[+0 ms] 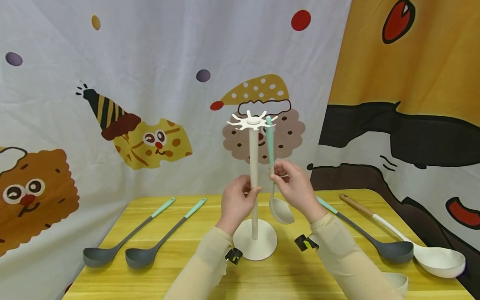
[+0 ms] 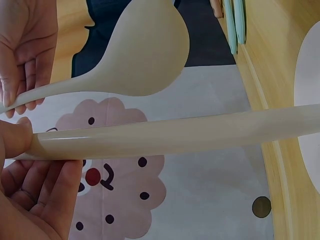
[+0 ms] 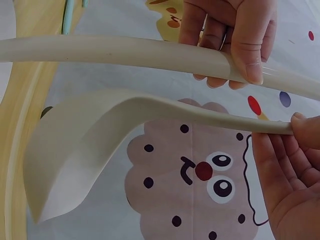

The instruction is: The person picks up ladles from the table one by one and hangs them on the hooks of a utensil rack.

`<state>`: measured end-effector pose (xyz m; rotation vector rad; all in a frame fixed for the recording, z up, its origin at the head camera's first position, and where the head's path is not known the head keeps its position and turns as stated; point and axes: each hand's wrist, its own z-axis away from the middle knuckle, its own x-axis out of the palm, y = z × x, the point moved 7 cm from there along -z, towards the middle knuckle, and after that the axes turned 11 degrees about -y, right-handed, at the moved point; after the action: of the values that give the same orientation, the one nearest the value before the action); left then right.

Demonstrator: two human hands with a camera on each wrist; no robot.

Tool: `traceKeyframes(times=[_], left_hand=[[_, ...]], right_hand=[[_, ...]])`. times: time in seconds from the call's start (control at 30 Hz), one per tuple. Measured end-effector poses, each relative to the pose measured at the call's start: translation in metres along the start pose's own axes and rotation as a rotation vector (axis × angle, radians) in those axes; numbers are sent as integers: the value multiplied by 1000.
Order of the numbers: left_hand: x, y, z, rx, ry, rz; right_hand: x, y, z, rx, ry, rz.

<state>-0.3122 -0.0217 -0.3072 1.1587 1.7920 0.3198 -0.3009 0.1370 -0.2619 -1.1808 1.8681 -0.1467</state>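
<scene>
A cream utensil stand (image 1: 253, 166) with a round base and a pronged top stands upright on the table. My left hand (image 1: 238, 203) grips its pole between thumb and fingers, as the left wrist view of the pole (image 2: 175, 136) also shows. My right hand (image 1: 294, 186) pinches the shaft of a cream ladle (image 1: 281, 211) with a mint handle. The ladle is near upright, bowl down, just right of the pole and off the table. Its handle tip is at the stand's pronged top (image 1: 253, 121); whether it hangs there I cannot tell. The bowl (image 3: 95, 145) fills much of the right wrist view.
Two grey ladles (image 1: 100, 256) (image 1: 140, 257) with mint handles lie at left on the wooden table (image 1: 180, 266). At right lie another grey ladle (image 1: 394, 251) and a white ladle (image 1: 442, 261) with a wooden handle. A pale bowl-shaped piece (image 1: 398, 281) shows beside my right sleeve. A printed cloth hangs behind.
</scene>
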Motion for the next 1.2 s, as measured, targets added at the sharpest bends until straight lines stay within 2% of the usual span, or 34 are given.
traceKeyframes(times=[0.43,0.7,1.2], left_hand=[[-1,2,1,14,7,9],[0,1,1,3,1,17],[1,1,2,0,-8,22]], right_hand=[[2,3,0,58,-5,-34],[2,4,2,50,-12,-28],[8,16,11,60,-141,-29]])
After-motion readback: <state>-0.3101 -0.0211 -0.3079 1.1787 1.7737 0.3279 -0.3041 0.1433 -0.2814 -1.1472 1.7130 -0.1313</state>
